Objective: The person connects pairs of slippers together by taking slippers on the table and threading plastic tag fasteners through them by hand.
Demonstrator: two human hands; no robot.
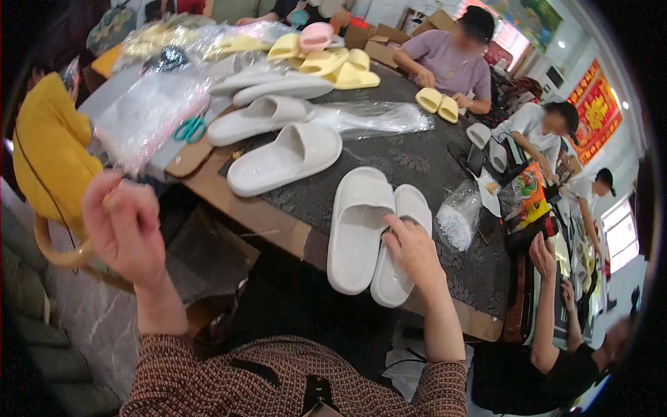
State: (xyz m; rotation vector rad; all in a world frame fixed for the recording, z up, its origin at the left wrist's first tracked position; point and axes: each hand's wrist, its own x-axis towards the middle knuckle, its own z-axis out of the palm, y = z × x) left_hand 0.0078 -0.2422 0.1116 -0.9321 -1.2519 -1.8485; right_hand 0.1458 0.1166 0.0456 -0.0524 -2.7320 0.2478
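Note:
A pair of light grey slide slippers sits side by side at the table's near edge: a left slipper [356,240] and a right slipper [410,208]. My right hand [415,251] grips the right slipper at its strap, fingers between the two. Off the table's left side, my left hand [125,222] is raised with curled fingers; whatever they hold, if anything, I cannot make out. Close to it lies a heap of clear plastic bags [149,115]. Another grey slide pair, with a near slipper [288,158] and a far slipper [260,118], rests beyond.
Teal-handled scissors [190,129] lie near the bags. Yellow slippers [351,73] and a pink one [317,37] are piled at the back. A bag of small white pieces [456,222] stands at right. Several co-workers sit around; a yellow-draped chair [52,149] is at left.

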